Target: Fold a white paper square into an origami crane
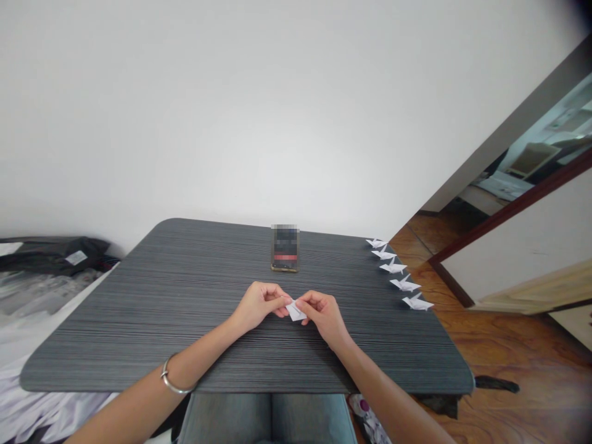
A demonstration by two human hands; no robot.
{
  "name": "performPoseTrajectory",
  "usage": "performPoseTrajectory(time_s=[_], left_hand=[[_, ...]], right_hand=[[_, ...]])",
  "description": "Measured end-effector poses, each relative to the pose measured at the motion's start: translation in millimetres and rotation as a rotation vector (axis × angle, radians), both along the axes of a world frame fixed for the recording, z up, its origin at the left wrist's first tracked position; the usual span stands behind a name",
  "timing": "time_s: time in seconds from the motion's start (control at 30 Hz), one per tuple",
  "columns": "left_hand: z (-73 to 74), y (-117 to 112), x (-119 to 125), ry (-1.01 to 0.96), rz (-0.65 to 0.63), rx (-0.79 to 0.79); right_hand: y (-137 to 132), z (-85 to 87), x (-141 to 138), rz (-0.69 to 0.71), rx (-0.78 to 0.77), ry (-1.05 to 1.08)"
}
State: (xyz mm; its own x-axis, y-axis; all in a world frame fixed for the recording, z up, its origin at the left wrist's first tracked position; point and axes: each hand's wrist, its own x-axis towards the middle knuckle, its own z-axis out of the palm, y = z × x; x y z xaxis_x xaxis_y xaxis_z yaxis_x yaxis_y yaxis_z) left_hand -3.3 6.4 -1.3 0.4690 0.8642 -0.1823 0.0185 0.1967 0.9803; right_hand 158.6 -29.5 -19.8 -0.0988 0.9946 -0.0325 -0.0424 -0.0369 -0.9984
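A small folded piece of white paper [296,312] is pinched between my two hands, just above the dark table near its middle. My left hand [261,305] grips the paper's left corner between thumb and fingers. On the opposite side, the thumb and fingers of my right hand [322,313] close on its right edge. Fingertips cover part of the folds. Several folded white paper cranes stand in a row along the table's right edge, the nearest crane [417,303] to the right of my right hand.
The dark wood-grain table [198,259] has rounded corners and backs onto a white wall [277,111]. A phone [285,250] sits upright beyond my hands. Black and clear plastic bags [55,256] lie at the left. Wooden floor [522,357] shows at the right.
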Motion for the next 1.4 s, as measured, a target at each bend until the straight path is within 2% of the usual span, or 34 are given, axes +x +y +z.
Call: performPoseTrajectory(time_s=[0.27,0.63,1.1,1.4], left_hand=[[4.9,0.2,1.8,-0.106,0.022,-0.137],[0.2,0.6,1.9,-0.087,0.019,-0.063],[7.1,-0.6,2.4,-0.153,0.027,-0.142],[-0.2,-0.7,3.1,-0.079,0.036,-0.07]], right_hand=[[0.8,1.7,2.0,-0.052,-0.052,0.068],[0.1,3.0,0.3,-0.068,-0.055,0.073],[1.4,0.8,1.7,-0.092,-0.029,0.057],[-0.1,1.8,-1.4,-0.081,0.004,0.043]])
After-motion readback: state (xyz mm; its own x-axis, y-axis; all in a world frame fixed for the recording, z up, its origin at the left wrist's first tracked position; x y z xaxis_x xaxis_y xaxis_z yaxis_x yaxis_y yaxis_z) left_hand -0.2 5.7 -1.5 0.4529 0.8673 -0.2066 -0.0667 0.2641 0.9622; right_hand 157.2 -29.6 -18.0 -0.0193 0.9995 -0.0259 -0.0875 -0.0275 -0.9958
